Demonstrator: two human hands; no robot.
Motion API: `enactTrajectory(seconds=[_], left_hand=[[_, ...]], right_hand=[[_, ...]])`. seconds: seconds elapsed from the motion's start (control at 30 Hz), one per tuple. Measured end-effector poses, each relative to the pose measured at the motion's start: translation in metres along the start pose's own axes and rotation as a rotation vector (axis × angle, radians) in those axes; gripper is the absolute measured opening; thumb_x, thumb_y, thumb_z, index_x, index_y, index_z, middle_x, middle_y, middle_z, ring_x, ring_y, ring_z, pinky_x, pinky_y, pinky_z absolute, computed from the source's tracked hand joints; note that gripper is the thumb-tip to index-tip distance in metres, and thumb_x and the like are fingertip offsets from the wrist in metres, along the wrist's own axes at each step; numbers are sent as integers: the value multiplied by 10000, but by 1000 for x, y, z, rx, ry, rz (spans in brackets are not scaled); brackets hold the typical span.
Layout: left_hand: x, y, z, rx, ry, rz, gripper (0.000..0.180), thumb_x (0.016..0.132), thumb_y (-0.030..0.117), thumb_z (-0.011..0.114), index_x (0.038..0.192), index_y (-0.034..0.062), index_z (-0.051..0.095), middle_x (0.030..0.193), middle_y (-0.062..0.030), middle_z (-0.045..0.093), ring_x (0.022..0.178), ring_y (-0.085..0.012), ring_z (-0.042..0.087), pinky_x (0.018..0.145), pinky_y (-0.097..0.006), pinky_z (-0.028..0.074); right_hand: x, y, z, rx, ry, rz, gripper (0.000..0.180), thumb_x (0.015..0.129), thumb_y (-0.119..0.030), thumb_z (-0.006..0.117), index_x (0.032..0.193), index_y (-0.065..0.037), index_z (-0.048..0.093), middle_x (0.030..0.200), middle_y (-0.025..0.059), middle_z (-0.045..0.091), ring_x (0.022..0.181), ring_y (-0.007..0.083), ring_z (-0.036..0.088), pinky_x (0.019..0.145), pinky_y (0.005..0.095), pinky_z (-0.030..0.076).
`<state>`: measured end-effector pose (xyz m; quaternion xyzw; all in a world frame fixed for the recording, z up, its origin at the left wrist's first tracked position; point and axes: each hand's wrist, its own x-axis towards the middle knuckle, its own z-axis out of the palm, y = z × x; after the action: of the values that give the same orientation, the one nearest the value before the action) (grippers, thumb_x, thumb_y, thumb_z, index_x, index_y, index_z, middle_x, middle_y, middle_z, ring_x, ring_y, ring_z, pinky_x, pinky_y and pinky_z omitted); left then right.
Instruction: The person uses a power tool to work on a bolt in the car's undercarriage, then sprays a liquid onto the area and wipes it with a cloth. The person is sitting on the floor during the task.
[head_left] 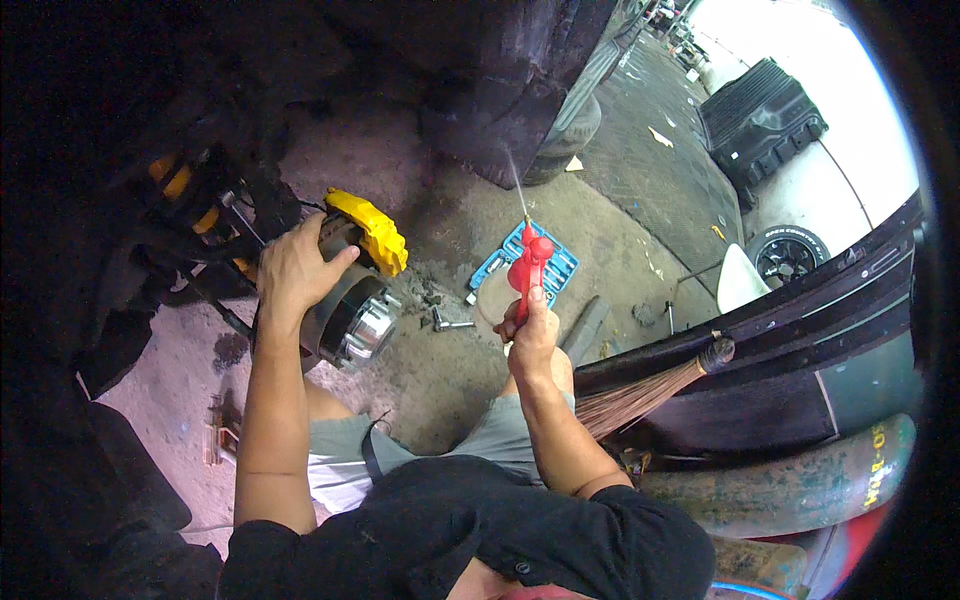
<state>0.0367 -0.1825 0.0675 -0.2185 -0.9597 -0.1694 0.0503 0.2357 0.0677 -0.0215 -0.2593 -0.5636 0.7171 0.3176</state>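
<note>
My left hand [300,265] lies over the dark body of a wheel hub [360,325], with its thumb spread and its other fingertips partly hidden. Just beyond that hand sits a yellow brake caliper [375,230]. The hub's face is bare metal with studs around it. In my right hand [532,335] is a red spray gun [532,262], gripped by its handle and pointing away from me. A thin pale jet leaves its nozzle. A blue tool case [562,262] with sockets lies on the floor below the gun.
A ratchet [452,321] lies on the floor beside the hub. To the right are a straw broom [645,390] and a worn gas cylinder [790,480]. Farther off stand a wheel with a tyre [788,258] and a black plastic liner [765,125]. Dark vehicle bodywork hangs above.
</note>
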Motion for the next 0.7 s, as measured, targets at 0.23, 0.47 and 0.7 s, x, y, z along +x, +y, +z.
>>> enactTrajectory(seconds=[0.23, 0.47, 0.7], left_hand=[[-1, -9, 7, -32, 60, 10, 727, 800, 517, 740, 1343, 61, 578, 1193, -235, 679, 1099, -416, 646, 955, -498, 496], [-2, -3, 1, -25, 45, 25, 725, 813, 518, 734, 1317, 21, 578, 1146, -236, 693, 1065, -395, 669, 935, -486, 518], [0, -7, 4, -25, 42, 12, 711, 801, 511, 741, 1318, 48, 589, 1127, -246, 694, 1046, -410, 667, 919, -491, 517]], right_hand=[[3, -8, 8, -37, 23, -16, 605, 968, -577, 540, 683, -44, 543, 532, 34, 455, 430, 161, 440, 492, 345, 458], [14, 27, 10, -69, 20, 73, 612, 942, -620, 565, 710, -54, 566, 543, 28, 464, 433, 153, 442, 482, 333, 452], [15, 43, 28, -88, -38, 90, 547, 965, -579, 548, 822, -51, 571, 581, 25, 492, 448, 131, 466, 477, 311, 461]])
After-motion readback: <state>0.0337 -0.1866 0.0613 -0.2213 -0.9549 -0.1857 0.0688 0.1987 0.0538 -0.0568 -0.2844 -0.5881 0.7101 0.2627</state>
